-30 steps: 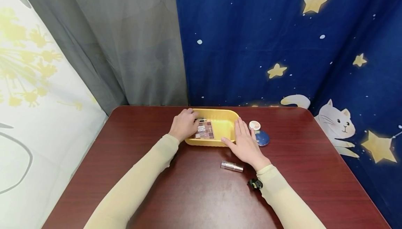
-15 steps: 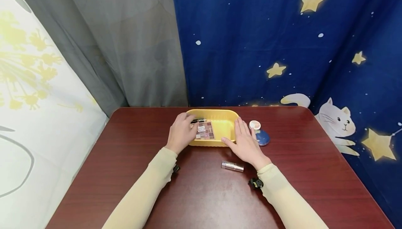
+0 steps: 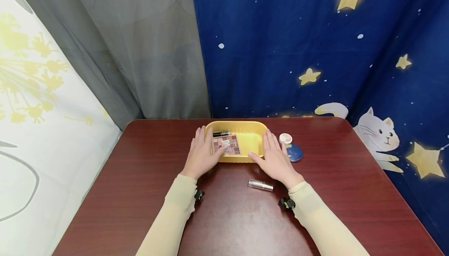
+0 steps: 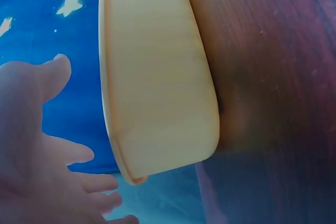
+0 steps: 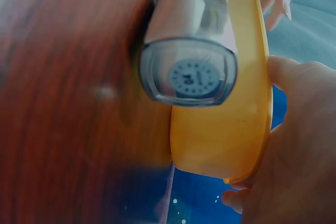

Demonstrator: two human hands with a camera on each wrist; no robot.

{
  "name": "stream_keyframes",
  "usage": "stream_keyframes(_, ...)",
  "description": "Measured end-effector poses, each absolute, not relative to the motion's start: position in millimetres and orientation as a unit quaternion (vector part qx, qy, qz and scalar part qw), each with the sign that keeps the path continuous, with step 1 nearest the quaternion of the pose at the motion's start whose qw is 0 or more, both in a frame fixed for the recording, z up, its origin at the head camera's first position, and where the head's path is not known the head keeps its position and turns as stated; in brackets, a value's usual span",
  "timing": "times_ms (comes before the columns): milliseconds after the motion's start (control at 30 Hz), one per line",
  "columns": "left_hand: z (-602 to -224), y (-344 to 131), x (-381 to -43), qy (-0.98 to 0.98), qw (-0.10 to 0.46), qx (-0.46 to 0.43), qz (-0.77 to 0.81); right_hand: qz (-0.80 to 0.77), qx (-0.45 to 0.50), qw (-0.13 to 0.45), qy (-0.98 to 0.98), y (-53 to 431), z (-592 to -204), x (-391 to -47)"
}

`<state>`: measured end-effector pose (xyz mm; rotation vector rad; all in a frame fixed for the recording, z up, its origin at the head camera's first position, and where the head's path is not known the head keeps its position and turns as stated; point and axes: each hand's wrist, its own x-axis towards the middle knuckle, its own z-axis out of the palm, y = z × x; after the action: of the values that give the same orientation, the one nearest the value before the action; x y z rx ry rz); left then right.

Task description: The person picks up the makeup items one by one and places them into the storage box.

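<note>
A yellow plastic basket [image 3: 250, 141] stands near the table's back edge. Inside its left half lie an eyeshadow palette [image 3: 234, 143] and a slim black tube [image 3: 221, 134]. My left hand [image 3: 200, 158] is at the basket's left end, fingers extended and thumb over the front rim; in the left wrist view its thumb is apart from the basket wall [image 4: 157, 77]. At the right end my right hand [image 3: 276, 163] rests with straight fingers along the side, its thumb touching the rim. A silver tube with a clear end [image 3: 260, 185] lies in front of the basket.
Right of the basket, partly behind my right hand, lie a blue round compact [image 3: 295, 153] and a small white round pot [image 3: 285, 138]. Grey and blue curtains [image 3: 263, 53] hang behind the dark red table [image 3: 147, 158].
My left hand has come out of the basket and moved to its left end, its fingers straightening. The palette and black tube show more fully. My right hand stays in place.
</note>
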<state>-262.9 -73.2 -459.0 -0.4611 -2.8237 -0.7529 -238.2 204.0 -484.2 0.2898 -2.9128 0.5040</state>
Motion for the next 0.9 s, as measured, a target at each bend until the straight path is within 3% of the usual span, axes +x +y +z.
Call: stream_keyframes(900,-467.2,-82.2,-253.9,-0.97,0.011,-0.123,-0.21,0.174,0.108,0.068,-0.976,206.1,-481.3,-240.4)
